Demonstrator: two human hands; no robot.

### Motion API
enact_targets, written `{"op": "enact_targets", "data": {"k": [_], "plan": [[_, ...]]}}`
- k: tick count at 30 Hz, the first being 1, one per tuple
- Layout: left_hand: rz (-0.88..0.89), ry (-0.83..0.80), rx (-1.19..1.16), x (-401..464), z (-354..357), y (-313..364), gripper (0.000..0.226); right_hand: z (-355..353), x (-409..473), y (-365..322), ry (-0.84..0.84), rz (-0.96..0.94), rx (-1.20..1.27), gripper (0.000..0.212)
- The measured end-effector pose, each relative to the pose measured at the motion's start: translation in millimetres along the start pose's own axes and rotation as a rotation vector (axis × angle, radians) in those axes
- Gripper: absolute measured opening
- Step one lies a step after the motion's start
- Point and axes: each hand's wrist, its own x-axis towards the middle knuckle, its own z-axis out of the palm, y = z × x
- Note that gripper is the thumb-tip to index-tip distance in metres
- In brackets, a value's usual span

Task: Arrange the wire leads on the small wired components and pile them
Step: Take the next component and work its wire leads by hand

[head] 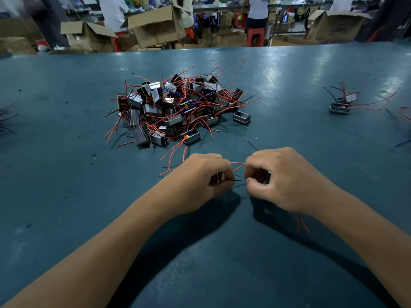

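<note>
The desk [66, 196] is a dull teal green, scuffed with small dark specks and streaked with pale glare towards the far side. The heap of components [175, 110] is mostly black and silver-grey boxes, some edged with a thin yellow line, tangled in bright red leads with a few black and blue ones. One open box [190, 137] at the near edge shows a spot of yellow and blue inside. A thin black wire [236, 180] runs between the two hands, with red leads [237, 163] above it. The cardboard boxes [155, 25] behind are plain brown, and a stool [255, 36] is red.
</note>
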Motion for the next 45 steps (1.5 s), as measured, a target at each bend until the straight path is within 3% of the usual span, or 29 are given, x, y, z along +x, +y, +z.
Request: {"op": "enact_targets", "data": {"k": [9,21,31,35,41,45], "plan": [[-0.025,0.014,-0.004,-1.7,-1.4,-0.1,0.005,-8.5,0.3,8.6,0.038,0.017,0.0,0.009],[-0.022,0.014,0.004,-2.9,-1.5,-2.1,0.004,5.6,1.1,1.1,-0.035,-0.039,0.01,0.006],[-0.06,0.014,0.007,-2.3,0.3,1.7,0.004,-2.1,0.2,4.2,-0.011,0.051,-0.087,0.015],[-0.117,-0.005,-0.024,-5.0,-7.0,-5.7,0.005,-18.7,0.2,18.3,0.076,0.093,-0.005,0.015],[-0.213,0.267,-0.045,-1.3,-5.6,-8.1,0.013,-4.7,4.1,18.1,0.102,0.063,0.001,0.008],[-0.268,0.126,-0.006,0.5,2.0,-9.8,0.009,7.1,4.7,17.7,0.071,0.018,-0.091,0.011]]}}
